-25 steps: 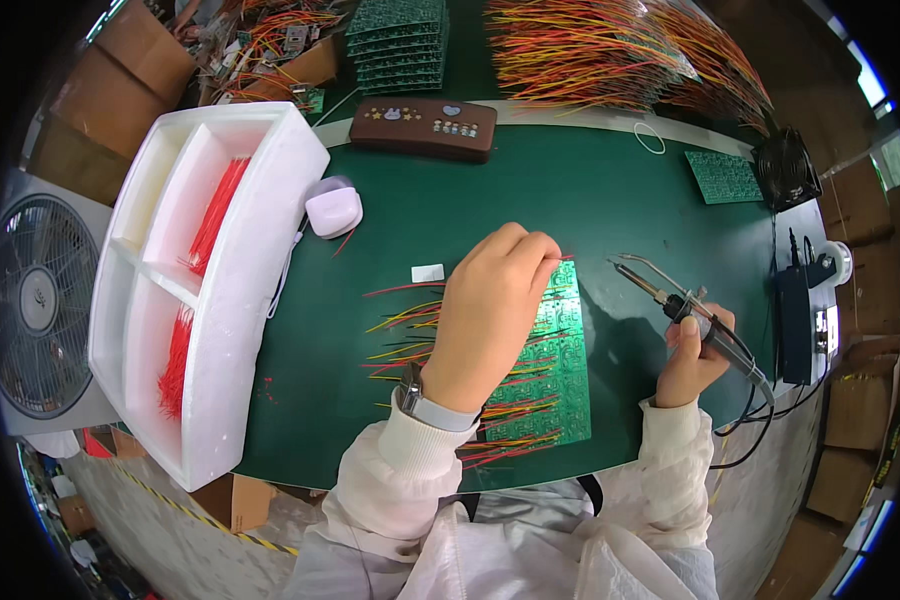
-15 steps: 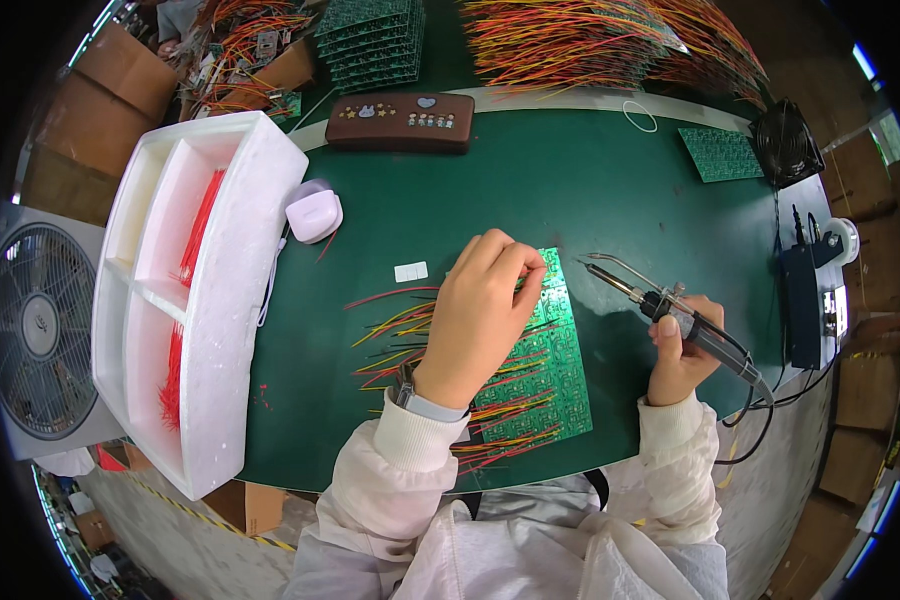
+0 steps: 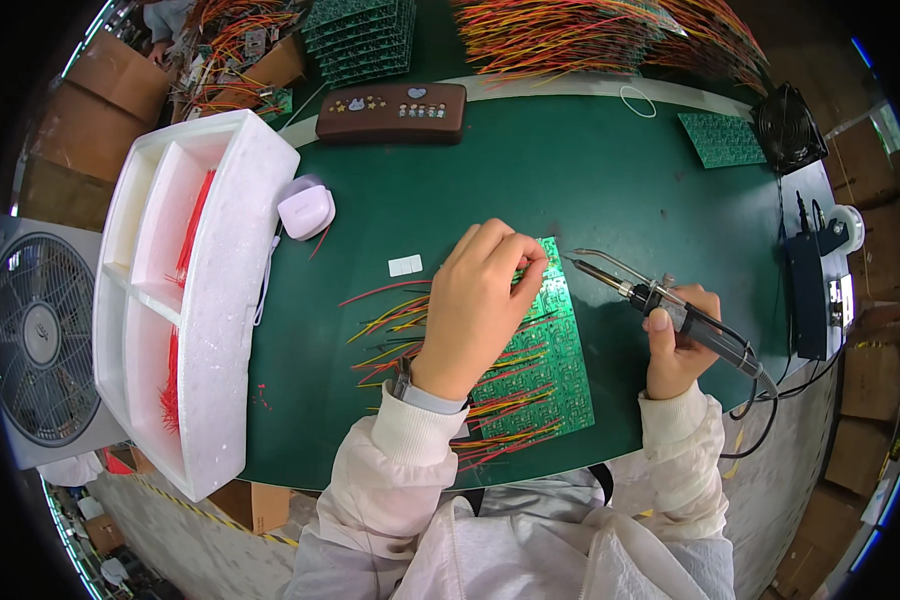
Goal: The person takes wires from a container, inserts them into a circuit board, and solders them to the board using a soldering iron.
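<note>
My right hand (image 3: 678, 345) grips a soldering iron (image 3: 695, 325) with a thin curved metal tube fixed alongside it. The iron's tip points left, close to the upper right edge of a green circuit board panel (image 3: 570, 370). Above the panel's upper end, my left hand (image 3: 483, 300) is closed in a pinch. What its fingertips hold is too small and hidden to make out. Red, yellow and black wires (image 3: 515, 408) lie in rows across the panel and stick out to its left, partly under my left hand and wrist. One red wire (image 3: 385, 290) runs in behind that hand.
A white foam tray (image 3: 225, 300) with red wires stands at the left, beside a lilac case (image 3: 307, 212). Farther back are a brown pencil case (image 3: 390, 113), stacked circuit boards (image 3: 360, 40) and wire bundles (image 3: 560, 35). A small black fan (image 3: 790, 130) and a soldering station (image 3: 815, 290) stand right.
The soldering iron has moved slightly left and up, its tip closer to the panel's upper edge. My left hand keeps its pinch at nearly the same spot. The whole view has shifted slightly.
</note>
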